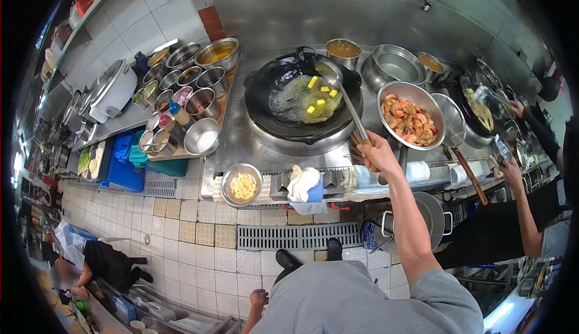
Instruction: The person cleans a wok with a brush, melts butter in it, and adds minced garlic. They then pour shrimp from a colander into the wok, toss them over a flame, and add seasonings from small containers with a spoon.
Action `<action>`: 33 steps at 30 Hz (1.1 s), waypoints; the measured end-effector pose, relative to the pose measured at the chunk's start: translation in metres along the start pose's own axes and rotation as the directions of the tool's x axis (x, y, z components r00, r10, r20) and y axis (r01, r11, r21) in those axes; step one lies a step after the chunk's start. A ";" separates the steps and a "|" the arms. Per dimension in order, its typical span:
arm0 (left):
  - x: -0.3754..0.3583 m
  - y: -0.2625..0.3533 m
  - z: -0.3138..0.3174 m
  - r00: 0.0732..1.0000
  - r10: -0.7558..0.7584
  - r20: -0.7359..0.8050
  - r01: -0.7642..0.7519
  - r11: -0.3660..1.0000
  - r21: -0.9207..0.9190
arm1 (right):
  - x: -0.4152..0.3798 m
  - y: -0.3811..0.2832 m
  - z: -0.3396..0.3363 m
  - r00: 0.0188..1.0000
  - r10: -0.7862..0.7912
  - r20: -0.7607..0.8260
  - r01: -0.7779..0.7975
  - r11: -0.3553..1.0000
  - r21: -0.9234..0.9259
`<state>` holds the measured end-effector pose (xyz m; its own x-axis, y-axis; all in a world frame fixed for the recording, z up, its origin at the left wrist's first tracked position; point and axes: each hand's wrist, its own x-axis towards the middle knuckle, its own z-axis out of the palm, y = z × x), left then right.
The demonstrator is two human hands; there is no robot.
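Note:
My right hand is closed around the handle of a long ladle. The ladle's bowl rests at the back right inside a black wok. Several yellow butter-like cubes sit in bubbling, pale yellow liquid in that wok. Beside my right forearm, a metal bowl of cooked shrimp stands on the stove ledge. My left hand hangs low by my side, fingers curled, with nothing visible in it. A bowl of chopped garlic-like bits sits at the ledge's front, left of a white cloth.
A strainer and metal pots stand right of the wok. Seasoning bowls crowd the left counter. A co-worker's hand is at a second wok on the right. Another person is at lower left. A large pot stands below the ledge.

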<state>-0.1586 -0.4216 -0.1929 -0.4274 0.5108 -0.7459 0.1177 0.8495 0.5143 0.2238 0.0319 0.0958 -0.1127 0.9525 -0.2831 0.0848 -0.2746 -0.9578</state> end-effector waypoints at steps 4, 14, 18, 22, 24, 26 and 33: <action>0.011 -0.016 -0.002 0.998 0.030 0.055 -0.040 0.981 0.190 | 0.001 0.022 -0.013 0.992 -0.105 -0.071 0.087 0.973 -0.215; 0.031 0.018 -0.003 0.999 0.016 0.050 -0.013 0.999 -0.052 | -0.121 -0.018 -0.029 0.978 0.160 0.135 -0.127 0.965 -0.230; 0.026 0.031 -0.002 0.998 -0.019 0.053 0.024 0.995 -0.101 | -0.094 -0.022 -0.030 0.975 0.144 0.168 -0.077 0.932 -0.353; 0.022 0.027 -0.003 0.997 0.003 0.072 -0.001 1.000 -0.018 | -0.014 0.000 -0.015 0.985 0.037 0.168 0.008 0.966 -0.259; 0.026 0.013 -0.003 0.998 -0.032 0.051 0.037 0.993 -0.110 | 0.010 0.002 -0.003 0.994 0.006 0.110 0.016 0.982 -0.190; 0.026 -0.002 -0.003 0.997 -0.074 0.035 0.080 0.975 -0.209 | 0.028 0.004 0.005 0.998 -0.016 0.057 0.023 0.992 -0.125; 0.003 -0.041 0.001 1.000 -0.003 -0.023 0.000 0.989 -0.145 | 0.060 0.023 0.032 0.995 0.057 0.086 -0.072 0.979 0.192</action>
<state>-0.1634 -0.4547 -0.2163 -0.4481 0.5049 -0.7377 -0.0131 0.8214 0.5701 0.1869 0.0781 0.0551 -0.1929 0.9204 -0.3401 -0.0986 -0.3631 -0.9265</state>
